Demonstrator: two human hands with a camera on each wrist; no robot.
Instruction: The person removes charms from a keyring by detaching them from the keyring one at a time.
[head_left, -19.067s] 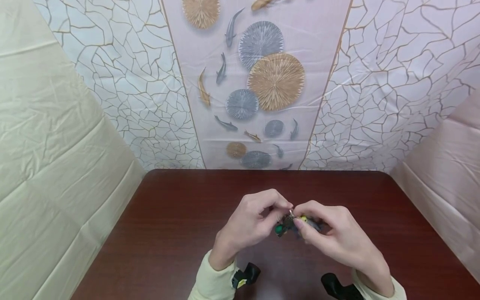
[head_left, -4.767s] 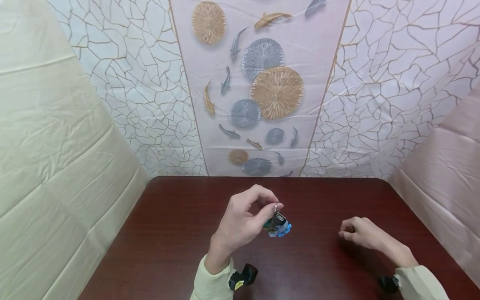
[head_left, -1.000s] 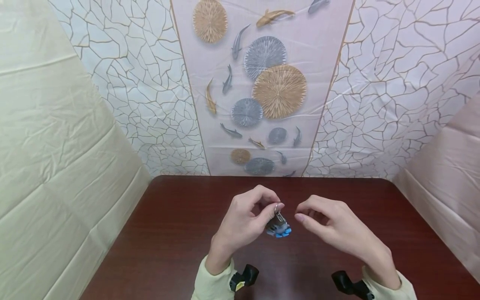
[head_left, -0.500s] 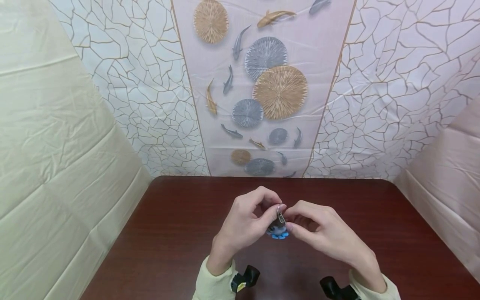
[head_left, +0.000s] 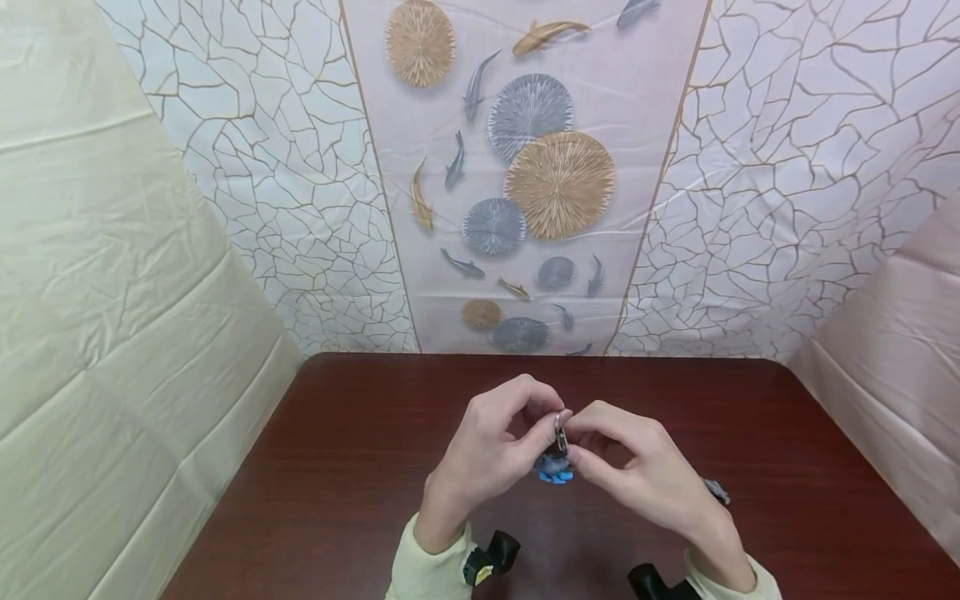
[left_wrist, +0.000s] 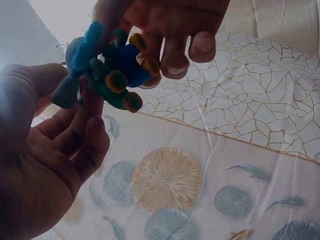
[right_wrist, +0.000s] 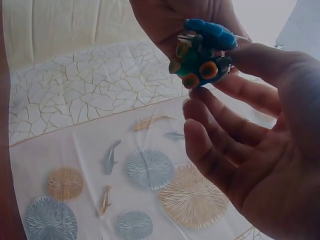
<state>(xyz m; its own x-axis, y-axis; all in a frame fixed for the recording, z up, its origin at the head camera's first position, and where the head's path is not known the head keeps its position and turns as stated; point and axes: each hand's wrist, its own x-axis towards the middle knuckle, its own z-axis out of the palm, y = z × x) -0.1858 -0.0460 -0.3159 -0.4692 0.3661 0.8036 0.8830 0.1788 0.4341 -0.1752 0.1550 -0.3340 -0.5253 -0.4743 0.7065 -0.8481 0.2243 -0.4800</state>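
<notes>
My left hand [head_left: 483, 458] pinches a keychain's metal ring [head_left: 558, 427] between thumb and index finger, above the table. From it hang small figurines; the blue one [head_left: 555, 472] shows lowest in the head view. My right hand [head_left: 637, 467] meets it from the other side, thumb and index fingertips closed at the metal clasp [head_left: 562, 440]. In the left wrist view a bright blue piece [left_wrist: 89, 47] hangs beside a green figurine [left_wrist: 107, 82] with orange-tipped feet. The right wrist view shows the same cluster, with an orange-tipped foot [right_wrist: 208, 70] facing the camera.
A small grey piece [head_left: 717, 490] lies on the dark red-brown table [head_left: 360, 467], partly hidden behind my right wrist. Pale cloth hangs at both sides, and a patterned curtain [head_left: 558, 185] stands behind the table. Black wrist cameras [head_left: 491, 558] sit on both wrists.
Several seconds ago my right hand was at the table's right; it has since come to the keychain and now grips at the clasp. The grey piece has come into view. My left hand stays put.
</notes>
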